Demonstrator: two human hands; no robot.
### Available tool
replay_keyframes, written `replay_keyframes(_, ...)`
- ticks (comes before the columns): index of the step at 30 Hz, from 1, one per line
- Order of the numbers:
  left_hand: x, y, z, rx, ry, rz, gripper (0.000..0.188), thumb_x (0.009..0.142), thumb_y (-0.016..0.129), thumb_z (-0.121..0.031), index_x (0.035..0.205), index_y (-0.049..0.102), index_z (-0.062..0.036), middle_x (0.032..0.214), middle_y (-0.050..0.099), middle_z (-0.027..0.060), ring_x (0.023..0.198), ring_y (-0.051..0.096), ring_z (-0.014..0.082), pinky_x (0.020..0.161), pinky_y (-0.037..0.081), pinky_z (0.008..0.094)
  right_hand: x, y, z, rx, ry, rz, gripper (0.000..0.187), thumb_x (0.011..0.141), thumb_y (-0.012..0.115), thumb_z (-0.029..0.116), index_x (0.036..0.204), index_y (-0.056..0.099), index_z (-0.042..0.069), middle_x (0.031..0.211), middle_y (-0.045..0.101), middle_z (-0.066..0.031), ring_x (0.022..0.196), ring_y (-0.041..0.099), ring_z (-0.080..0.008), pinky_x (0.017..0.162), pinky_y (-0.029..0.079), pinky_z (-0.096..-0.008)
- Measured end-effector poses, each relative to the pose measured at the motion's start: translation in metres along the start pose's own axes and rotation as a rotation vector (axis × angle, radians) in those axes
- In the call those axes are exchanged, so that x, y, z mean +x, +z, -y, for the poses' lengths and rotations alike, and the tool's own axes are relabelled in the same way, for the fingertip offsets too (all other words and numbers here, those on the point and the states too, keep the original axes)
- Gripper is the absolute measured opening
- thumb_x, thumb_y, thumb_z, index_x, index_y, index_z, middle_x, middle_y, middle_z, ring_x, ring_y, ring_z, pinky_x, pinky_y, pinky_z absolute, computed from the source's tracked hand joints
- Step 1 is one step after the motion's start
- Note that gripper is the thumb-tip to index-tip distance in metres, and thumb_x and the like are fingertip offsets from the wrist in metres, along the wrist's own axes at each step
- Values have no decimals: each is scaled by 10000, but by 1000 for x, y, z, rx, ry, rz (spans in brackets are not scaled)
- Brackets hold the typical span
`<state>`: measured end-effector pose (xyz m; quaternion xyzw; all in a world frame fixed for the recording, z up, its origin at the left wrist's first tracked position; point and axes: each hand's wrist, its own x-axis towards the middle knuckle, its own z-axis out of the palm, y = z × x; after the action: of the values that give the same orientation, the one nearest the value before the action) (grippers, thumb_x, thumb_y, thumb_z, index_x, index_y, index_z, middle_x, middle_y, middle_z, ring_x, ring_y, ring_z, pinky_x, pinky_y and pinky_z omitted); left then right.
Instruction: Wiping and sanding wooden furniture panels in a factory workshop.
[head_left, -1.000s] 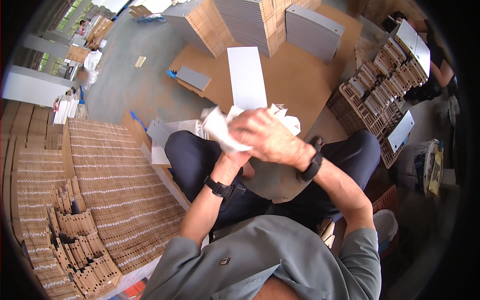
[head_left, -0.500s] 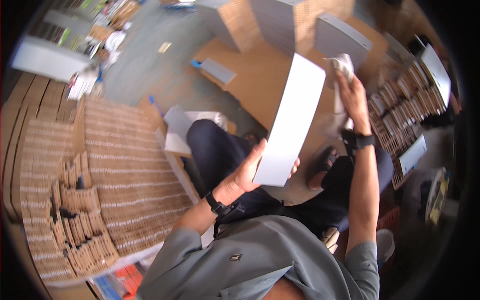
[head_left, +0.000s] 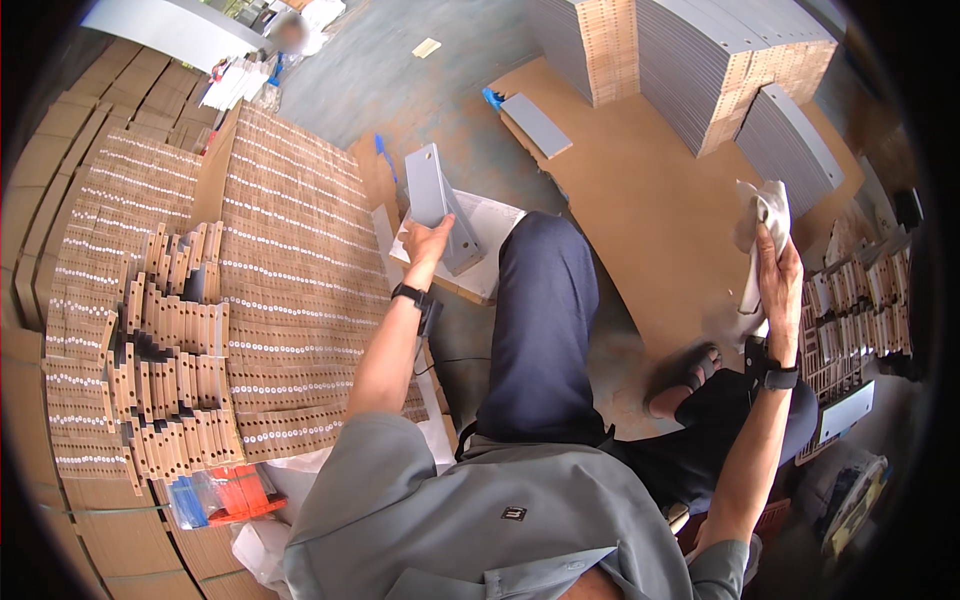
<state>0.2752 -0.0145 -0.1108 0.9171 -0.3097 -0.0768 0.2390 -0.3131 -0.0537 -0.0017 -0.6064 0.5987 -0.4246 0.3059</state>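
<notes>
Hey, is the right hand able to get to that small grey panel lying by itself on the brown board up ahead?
Probably not as things stand. The right hand is shut on a white cloth, and the small grey panel lies well beyond it, across the brown board. Nothing blocks the way; it would take a long forward lean.

Stacked perforated cardboard strips [head_left: 280, 290] lie left; the flat grey panel [head_left: 440, 205] stands centre; tall grey panel stacks [head_left: 720, 70] far right.

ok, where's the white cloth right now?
In the head view the white cloth is at the right, gripped in the raised right hand, over the brown board and next to the leaning grey panels.
</notes>
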Motion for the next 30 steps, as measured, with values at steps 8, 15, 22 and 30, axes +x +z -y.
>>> replay_keyframes(8,14,34,19,87,-255,151,1184,732,834,-600,1456,311,177,1439,396,381,1343,426,502,1100,422,524,5,12,8,-95,-17,44,426,1076,583,367,1247,641,-18,918,709,-129,849,592,-149,801,512,-343)
replay_keyframes(15,40,54,-68,-44,244,38,1115,796,825,-565,1518,298,101,1525,386,329,1430,404,444,1175,361,522,3,18,14,-63,20,56,446,1070,588,393,1229,647,-20,887,679,-69,822,578,-134,763,504,-340)
replay_keyframes(22,71,186,-220,-83,41,322,1184,789,835,-583,1569,211,54,1498,401,373,1421,422,461,1146,431,541,7,41,15,-121,28,162,244,1051,587,184,1128,603,-46,915,601,-181,761,591,-302,702,494,-402)
replay_keyframes(30,68,303,-279,214,-219,341,1335,752,842,-620,1618,33,-5,1618,223,330,1456,368,448,1168,393,579,9,39,27,-200,165,205,221,1017,621,122,1155,613,-50,949,602,-202,783,622,-352,693,507,-417)
